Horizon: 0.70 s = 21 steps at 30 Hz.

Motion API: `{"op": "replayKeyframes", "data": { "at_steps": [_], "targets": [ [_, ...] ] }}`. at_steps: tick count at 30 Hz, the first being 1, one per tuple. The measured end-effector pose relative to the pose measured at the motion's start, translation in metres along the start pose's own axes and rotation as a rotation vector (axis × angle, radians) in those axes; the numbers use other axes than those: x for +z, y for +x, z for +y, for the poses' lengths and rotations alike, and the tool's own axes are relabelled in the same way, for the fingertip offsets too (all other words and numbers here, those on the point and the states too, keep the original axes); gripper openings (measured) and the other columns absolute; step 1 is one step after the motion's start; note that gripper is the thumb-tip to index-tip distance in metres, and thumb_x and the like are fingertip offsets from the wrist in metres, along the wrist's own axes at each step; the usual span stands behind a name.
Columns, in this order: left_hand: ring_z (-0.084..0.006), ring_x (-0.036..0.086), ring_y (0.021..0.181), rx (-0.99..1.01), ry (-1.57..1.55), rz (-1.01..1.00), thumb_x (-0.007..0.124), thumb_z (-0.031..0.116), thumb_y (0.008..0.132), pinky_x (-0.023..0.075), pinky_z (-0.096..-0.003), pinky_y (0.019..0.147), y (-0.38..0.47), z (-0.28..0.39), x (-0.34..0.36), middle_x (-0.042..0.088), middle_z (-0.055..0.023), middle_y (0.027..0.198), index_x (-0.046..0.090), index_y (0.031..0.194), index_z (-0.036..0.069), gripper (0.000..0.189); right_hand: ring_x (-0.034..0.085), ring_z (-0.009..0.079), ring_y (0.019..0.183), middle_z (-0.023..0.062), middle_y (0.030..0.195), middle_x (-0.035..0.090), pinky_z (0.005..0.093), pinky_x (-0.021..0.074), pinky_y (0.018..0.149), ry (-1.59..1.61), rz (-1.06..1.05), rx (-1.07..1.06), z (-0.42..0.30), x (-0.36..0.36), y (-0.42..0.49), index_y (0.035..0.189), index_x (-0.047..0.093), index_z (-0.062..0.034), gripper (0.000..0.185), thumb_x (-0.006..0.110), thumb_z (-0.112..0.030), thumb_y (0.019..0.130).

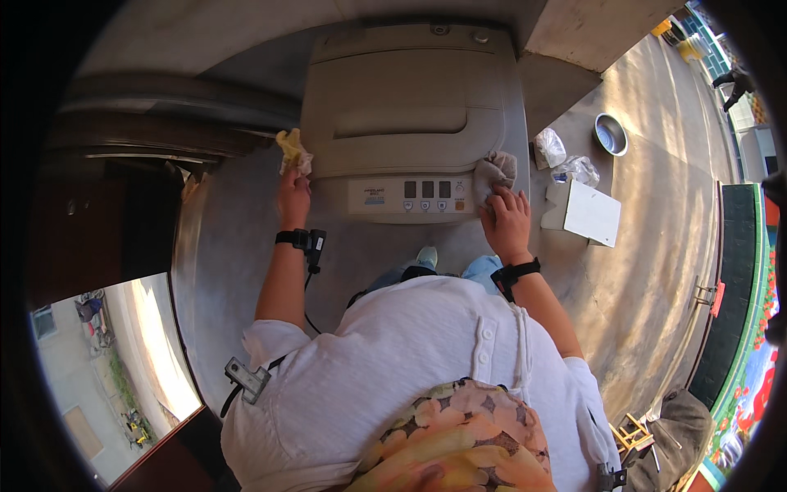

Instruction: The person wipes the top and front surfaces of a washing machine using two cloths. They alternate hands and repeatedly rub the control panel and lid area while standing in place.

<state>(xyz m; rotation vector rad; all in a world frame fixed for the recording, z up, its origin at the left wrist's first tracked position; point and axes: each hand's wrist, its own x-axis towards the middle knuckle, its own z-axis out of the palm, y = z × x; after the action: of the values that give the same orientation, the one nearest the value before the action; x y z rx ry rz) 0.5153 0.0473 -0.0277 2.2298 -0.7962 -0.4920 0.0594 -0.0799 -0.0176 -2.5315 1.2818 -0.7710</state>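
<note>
Before me stands a top-loading washing machine (406,92) with its lid down. Its front control panel (424,195) bears dark display windows, buttons and writing. On the panel's right end, my right hand (508,215) has its fingers on a bunched greyish cloth (497,169) and presses it against the machine top. At the machine's front left edge, my left hand (293,200) grips a crumpled yellow and pale pink cloth (293,150). That cloth is held up beside the body of the machine. Both wrists carry black straps.
Right of the machine, a white box (591,212), plastic bags (577,170) and a metal basin (610,134) rest on the concrete floor. A wall corner (556,92) adjoins the machine's right side. Dark wooden furniture (166,120) lies left. A small wooden stool (632,433) is at lower right.
</note>
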Motion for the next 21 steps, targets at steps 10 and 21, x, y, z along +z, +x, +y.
{"op": "replayKeyframes", "data": {
  "at_steps": [10, 21],
  "targets": [
    [-0.035, 0.047, 0.141, 0.867, 0.34, -0.022, 0.06, 0.001, 0.089, 0.0354, -0.0539, 0.115, -0.029, 0.084, 0.095, 0.055, -0.0138, 0.147, 0.066, 0.128, 0.005, 0.04, 0.059, 0.0312, 0.126, 0.0072, 0.133, 0.065, 0.0512, 0.0367, 0.116, 0.048, 0.074, -0.025, 0.003, 0.007, 0.0, 0.105, 0.066, -0.0118, 0.021, 0.072, -0.018, 0.086],
    [-0.0294, 0.043, 0.145, 1.283, 0.301, -0.287, 0.054, 0.012, 0.092, 0.0281, -0.0497, 0.121, -0.016, 0.224, 0.24, 0.055, -0.0119, 0.149, 0.065, 0.133, 0.006, 0.042, 0.059, 0.0291, 0.125, 0.0058, 0.133, 0.064, 0.0505, 0.0357, 0.117, 0.024, 0.006, -0.02, 0.006, 0.003, 0.003, 0.105, 0.066, -0.014, 0.021, 0.072, -0.02, 0.086]
  ]
}}
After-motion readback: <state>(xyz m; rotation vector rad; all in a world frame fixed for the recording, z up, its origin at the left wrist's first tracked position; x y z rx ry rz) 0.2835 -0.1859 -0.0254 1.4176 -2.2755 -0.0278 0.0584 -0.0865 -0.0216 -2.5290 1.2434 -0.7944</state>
